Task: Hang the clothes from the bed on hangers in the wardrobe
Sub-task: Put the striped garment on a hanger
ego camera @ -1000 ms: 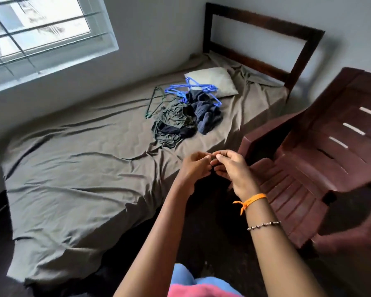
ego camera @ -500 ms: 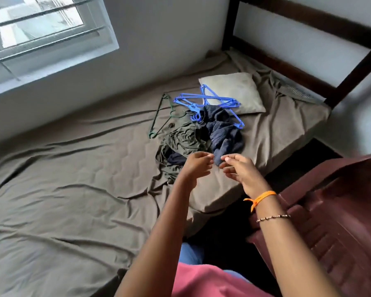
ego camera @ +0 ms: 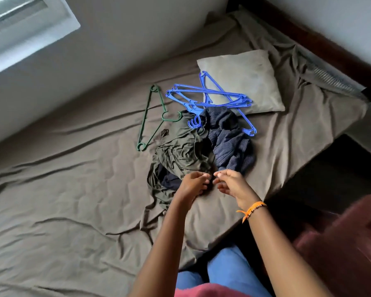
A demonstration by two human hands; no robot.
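On the bed with the wrinkled brown sheet (ego camera: 73,200) lie crumpled olive and striped navy clothes (ego camera: 201,146), beside thin blue plastic hangers (ego camera: 208,97). Left hand (ego camera: 192,185) and right hand (ego camera: 234,185) hover above, fingers loosely curled, holding nothing.

No lettering, label, brand mark, number or sign can be read anywhere in the view.
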